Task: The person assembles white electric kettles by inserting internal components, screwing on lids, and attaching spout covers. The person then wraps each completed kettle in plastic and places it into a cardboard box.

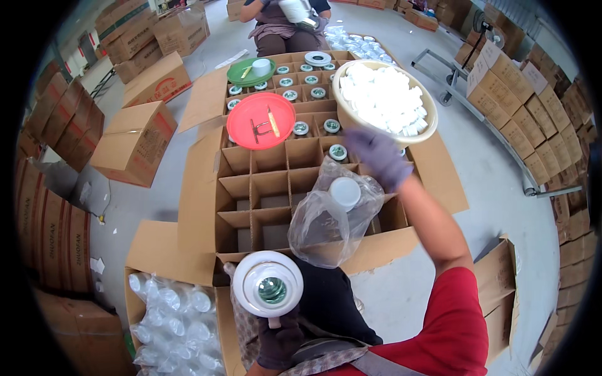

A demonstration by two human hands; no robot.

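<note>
At the near edge of the divided carton, my left hand (279, 341), in a dark glove, grips a white vacuum flask (248, 285) by its handle. The flask's round mouth faces up and shows shiny greenish glass. My right hand (379, 156), in a greyish-purple glove, is blurred over the carton beside a cream basin (342, 103) heaped with small white plugs (382, 94); its fingers are smeared. Below that hand, a clear plastic bag (313, 229) with a round white cap (345, 192) lies across the carton's dividers.
The large carton (269, 216) holds several glass-mouthed flasks (301, 128) in its far cells. A red plate (241, 119) with small tools and a green plate (237, 72) rest on it. Bagged clear cups (179, 319) fill a box at left. A person (291, 28) works opposite; a loaded trolley (495, 135) stands right.
</note>
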